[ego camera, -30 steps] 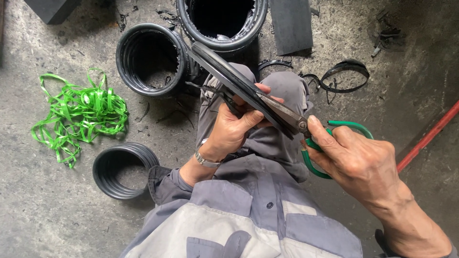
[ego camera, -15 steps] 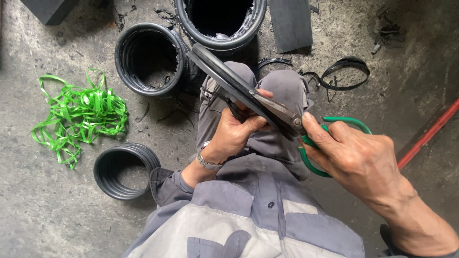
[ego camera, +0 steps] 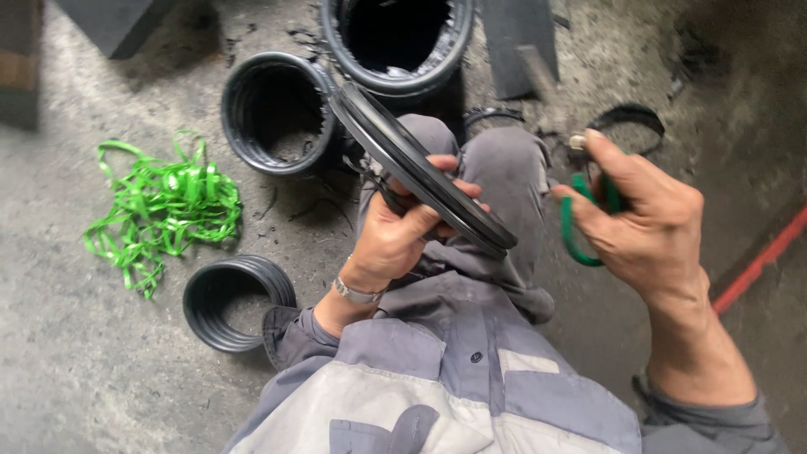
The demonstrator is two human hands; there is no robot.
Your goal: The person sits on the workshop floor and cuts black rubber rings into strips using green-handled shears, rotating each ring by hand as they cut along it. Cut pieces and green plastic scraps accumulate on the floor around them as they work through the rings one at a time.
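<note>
— Right, left hand [ego camera: 395,240] is up over the lap, wrist bent back, a metal bracelet [ego camera: 357,292] on it, fingers clamped on a black rubber ring [ego camera: 420,168] that tilts edge-on from upper left down to lower right.

— And the right hand [ego camera: 643,223]?

— Off to the side, clear of the ring, forearm coming in from the lower right. Its fingers are closed through the green handles of a pair of scissors [ego camera: 580,223]; the blades are hidden behind the hand, so I cannot tell whether they are open.

— Room around them?

— A gap between the ring's lower end and the scissors, with the grey trouser knee [ego camera: 504,168] beneath it. Concrete floor [ego camera: 76,353] on the left is open near a tangle of green strapping [ego camera: 164,206]. Closer in, a ribbed black ring [ego camera: 235,303] lies beside the left elbow, a deeper black tub [ego camera: 277,109] sits just past the held ring's top end, and a bigger black tub [ego camera: 395,42] stands at the top edge. A red strip [ego camera: 761,261] runs along the floor at right.
</note>
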